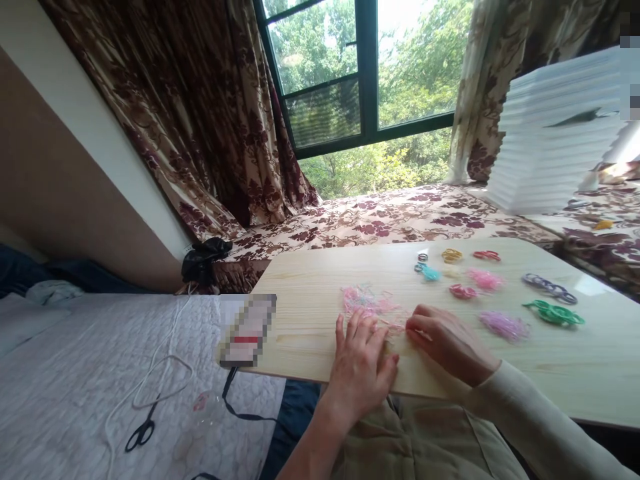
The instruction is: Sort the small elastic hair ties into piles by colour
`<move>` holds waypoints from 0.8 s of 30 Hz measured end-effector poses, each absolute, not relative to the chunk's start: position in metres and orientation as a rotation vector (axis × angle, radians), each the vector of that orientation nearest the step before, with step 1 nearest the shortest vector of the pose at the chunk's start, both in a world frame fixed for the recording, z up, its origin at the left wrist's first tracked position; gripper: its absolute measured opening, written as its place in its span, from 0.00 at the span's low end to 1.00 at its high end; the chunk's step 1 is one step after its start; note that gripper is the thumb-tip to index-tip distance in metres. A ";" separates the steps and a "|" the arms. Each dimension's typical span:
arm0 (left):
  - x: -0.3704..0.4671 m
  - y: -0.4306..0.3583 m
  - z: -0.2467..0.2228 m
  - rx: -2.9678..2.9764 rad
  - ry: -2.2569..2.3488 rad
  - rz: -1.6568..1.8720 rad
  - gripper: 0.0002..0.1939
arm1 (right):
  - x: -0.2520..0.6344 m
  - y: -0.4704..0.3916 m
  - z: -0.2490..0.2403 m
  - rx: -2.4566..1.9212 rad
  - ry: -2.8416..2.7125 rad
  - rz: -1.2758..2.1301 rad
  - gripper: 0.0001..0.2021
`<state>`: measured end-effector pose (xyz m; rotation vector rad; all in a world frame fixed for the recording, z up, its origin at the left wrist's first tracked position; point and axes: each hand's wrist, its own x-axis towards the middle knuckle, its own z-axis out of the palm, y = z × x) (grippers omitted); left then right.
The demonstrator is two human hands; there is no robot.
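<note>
On the pale wooden table lies a loose, tangled pile of thin pink and pastel elastic bands (356, 297). My left hand (359, 363) rests flat on the near side of this pile, its fingers spread. Just right of the pile, my right hand (453, 343) has thumb and fingertips pinched together low over the tabletop. Pink strands reach close to those fingertips, but what lies between them is too small to make out. Sorted beyond and right of that hand are a purple bunch (504, 327), a pink bunch (486, 280) and a red-pink bunch (463, 291) of bands.
Green bands (555, 313), grey-purple bands (550, 289), yellow bands (451, 255), red bands (487, 255) and a turquoise bunch (429, 272) lie farther out on the table (300, 313). A blurred flat device (249, 331) sits at its left edge. Scissors (140, 435) lie on the bed.
</note>
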<state>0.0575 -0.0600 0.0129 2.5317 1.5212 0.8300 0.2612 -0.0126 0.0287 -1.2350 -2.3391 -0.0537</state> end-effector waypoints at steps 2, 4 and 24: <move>0.058 -0.060 0.013 2.516 1.527 0.835 0.19 | 0.259 -0.012 0.031 -1.216 -2.355 -0.099 0.13; 0.058 -0.060 0.014 2.504 1.529 0.839 0.19 | 0.260 -0.015 0.034 -1.200 -2.362 -0.139 0.13; 0.060 -0.063 0.013 2.466 1.539 0.875 0.19 | 0.378 0.100 0.097 -1.560 -2.386 -0.154 0.16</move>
